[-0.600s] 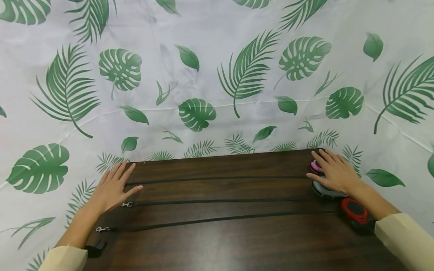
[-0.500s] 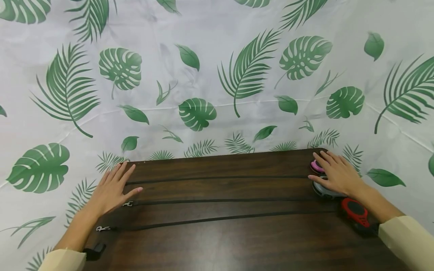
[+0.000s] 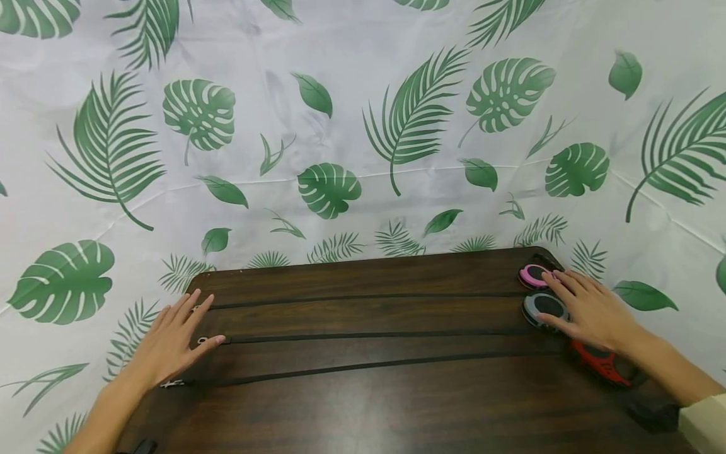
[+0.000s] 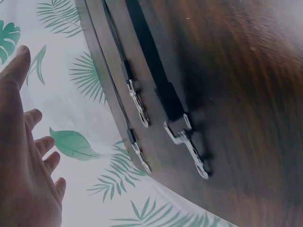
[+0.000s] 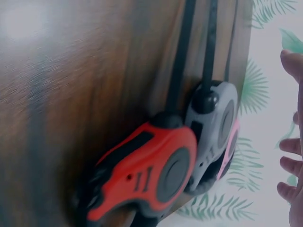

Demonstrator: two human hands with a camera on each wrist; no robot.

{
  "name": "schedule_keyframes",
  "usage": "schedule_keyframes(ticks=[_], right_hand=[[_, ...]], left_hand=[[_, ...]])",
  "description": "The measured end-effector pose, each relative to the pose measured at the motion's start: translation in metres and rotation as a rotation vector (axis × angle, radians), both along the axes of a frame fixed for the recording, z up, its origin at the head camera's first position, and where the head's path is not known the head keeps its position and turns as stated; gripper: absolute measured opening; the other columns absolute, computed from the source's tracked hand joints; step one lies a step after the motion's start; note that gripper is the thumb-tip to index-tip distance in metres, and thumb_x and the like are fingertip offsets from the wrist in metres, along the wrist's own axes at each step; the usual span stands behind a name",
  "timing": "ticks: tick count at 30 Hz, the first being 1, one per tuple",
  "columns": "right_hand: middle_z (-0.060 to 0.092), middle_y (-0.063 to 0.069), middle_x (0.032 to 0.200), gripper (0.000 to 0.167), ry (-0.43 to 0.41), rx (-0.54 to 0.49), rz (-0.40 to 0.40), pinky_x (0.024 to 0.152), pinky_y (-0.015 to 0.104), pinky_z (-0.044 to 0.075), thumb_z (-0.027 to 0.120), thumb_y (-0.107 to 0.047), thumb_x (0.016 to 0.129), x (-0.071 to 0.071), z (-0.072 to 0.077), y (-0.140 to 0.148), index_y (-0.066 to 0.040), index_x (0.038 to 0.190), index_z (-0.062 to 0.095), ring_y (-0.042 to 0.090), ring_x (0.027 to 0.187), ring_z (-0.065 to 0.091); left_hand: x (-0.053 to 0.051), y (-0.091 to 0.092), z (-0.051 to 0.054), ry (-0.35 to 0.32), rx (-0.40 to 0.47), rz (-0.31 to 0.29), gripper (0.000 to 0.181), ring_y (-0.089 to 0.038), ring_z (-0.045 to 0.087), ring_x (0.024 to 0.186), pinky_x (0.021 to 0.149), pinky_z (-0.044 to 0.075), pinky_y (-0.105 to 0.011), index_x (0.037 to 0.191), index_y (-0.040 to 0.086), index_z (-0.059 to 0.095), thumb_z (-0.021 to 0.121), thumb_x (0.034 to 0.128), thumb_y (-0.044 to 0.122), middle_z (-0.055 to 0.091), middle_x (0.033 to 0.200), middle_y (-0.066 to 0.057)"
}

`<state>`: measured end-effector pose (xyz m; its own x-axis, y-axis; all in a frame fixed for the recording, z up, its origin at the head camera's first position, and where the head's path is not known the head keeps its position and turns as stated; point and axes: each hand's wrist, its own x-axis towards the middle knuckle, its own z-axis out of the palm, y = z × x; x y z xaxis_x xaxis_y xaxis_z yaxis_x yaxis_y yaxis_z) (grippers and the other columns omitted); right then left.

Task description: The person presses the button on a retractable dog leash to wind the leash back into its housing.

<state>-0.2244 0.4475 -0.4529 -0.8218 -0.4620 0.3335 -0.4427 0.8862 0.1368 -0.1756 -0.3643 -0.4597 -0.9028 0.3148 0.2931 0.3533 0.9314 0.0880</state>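
Note:
Three retractable dog leashes lie on a dark wooden table, their black straps drawn out leftward across it. In the head view the pink leash is farthest back, the grey leash in the middle, the red leash nearest. My right hand is held over the handles, fingers spread, partly covering them; the right wrist view shows it apart from them. Above the strap ends hovers my left hand, fingers extended and holding nothing. Metal snap hooks, such as the nearest hook, end the straps in the left wrist view.
The wooden table has a rounded edge at the back. Behind it and at both sides hangs a white cloth printed with green leaves.
Both hands have drawn back towards me and outward, the left one to the left, the right one to the right. More of the pink and grey leashes shows now. The leashes stay put.

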Motion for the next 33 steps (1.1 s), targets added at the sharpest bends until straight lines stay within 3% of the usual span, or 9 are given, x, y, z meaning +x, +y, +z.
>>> schedule_keyframes(ticks=[6,7,12,14,16,21,25,30,33], right_hand=[[0.052,0.031,0.149,0.094,-0.018,0.006,-0.003,0.132,0.052,0.001,0.077,-0.057,0.090,0.020,-0.003,0.012,-0.005,0.160,0.043,0.053,0.134,0.046],[0.053,0.031,0.148,0.094,-0.017,0.004,0.003,0.131,0.045,-0.006,0.077,-0.057,0.090,0.023,-0.003,0.014,-0.005,0.160,0.043,0.053,0.134,0.046],[0.057,0.028,0.142,0.094,0.005,0.004,0.039,0.131,0.038,-0.007,0.083,-0.053,0.085,0.036,-0.004,0.022,-0.003,0.157,0.049,0.051,0.128,0.052],[0.059,0.027,0.140,0.094,0.001,0.007,0.033,0.132,0.041,-0.004,0.084,-0.052,0.084,0.041,-0.006,0.024,-0.004,0.156,0.049,0.050,0.125,0.054],[0.060,0.026,0.137,0.093,-0.011,0.009,0.018,0.131,0.052,0.009,0.085,-0.052,0.083,0.046,-0.007,0.027,-0.004,0.156,0.050,0.050,0.122,0.056],[0.064,0.025,0.131,0.091,-0.057,0.023,-0.038,0.098,0.068,0.045,0.085,-0.056,0.082,0.056,-0.009,0.035,-0.005,0.151,0.055,0.050,0.115,0.061],[0.065,0.026,0.126,0.088,-0.090,0.042,-0.081,0.087,0.070,0.050,0.084,-0.059,0.082,0.064,-0.011,0.042,-0.003,0.145,0.059,0.052,0.110,0.063],[0.067,0.025,0.116,0.087,-0.124,0.061,-0.138,0.081,0.068,0.052,0.083,-0.061,0.082,0.072,-0.017,0.052,-0.003,0.143,0.060,0.048,0.100,0.065],[0.068,0.021,0.109,0.088,-0.130,0.070,-0.143,0.076,0.065,0.054,0.084,-0.061,0.081,0.078,-0.020,0.058,-0.004,0.143,0.059,0.042,0.089,0.067]], left_hand=[[0.010,-0.008,-0.003,0.034,-0.002,-0.026,0.092,-0.046,0.029,0.155,0.132,-0.001,-0.051,0.167,0.012,0.032,0.070,0.0961,0.057,0.034,0.166,-0.027],[0.011,-0.010,-0.004,0.041,-0.001,-0.032,0.091,-0.046,0.031,0.153,0.132,0.001,-0.051,0.166,0.012,0.034,0.072,0.0954,0.056,0.036,0.165,-0.027],[0.019,-0.016,-0.009,0.073,0.013,-0.052,0.091,-0.048,0.042,0.142,0.128,0.018,-0.057,0.163,0.011,0.040,0.078,0.0911,0.053,0.043,0.159,-0.025],[0.021,-0.018,-0.013,0.099,0.019,-0.074,0.091,-0.048,0.046,0.136,0.124,0.026,-0.058,0.161,0.011,0.043,0.080,0.0890,0.052,0.047,0.155,-0.023],[0.023,-0.021,-0.016,0.125,0.026,-0.100,0.091,-0.048,0.049,0.132,0.123,0.028,-0.055,0.159,0.010,0.047,0.082,0.0863,0.052,0.050,0.152,-0.021],[0.028,-0.025,-0.022,0.158,0.047,-0.153,0.090,-0.046,0.058,0.124,0.114,0.038,-0.054,0.149,0.007,0.057,0.089,0.0774,0.050,0.059,0.144,-0.019],[0.034,-0.030,-0.027,0.169,0.061,-0.180,0.088,-0.044,0.064,0.116,0.097,0.045,-0.054,0.140,0.004,0.064,0.094,0.0697,0.047,0.065,0.135,-0.018],[0.040,-0.035,-0.034,0.184,0.087,-0.203,0.086,-0.042,0.069,0.108,0.107,0.037,-0.023,0.133,0.002,0.068,0.099,0.0627,0.042,0.070,0.127,-0.017],[0.043,-0.038,-0.039,0.179,0.093,-0.206,0.086,-0.039,0.071,0.104,0.105,0.028,-0.006,0.131,0.003,0.068,0.100,0.0605,0.041,0.071,0.124,-0.014]])
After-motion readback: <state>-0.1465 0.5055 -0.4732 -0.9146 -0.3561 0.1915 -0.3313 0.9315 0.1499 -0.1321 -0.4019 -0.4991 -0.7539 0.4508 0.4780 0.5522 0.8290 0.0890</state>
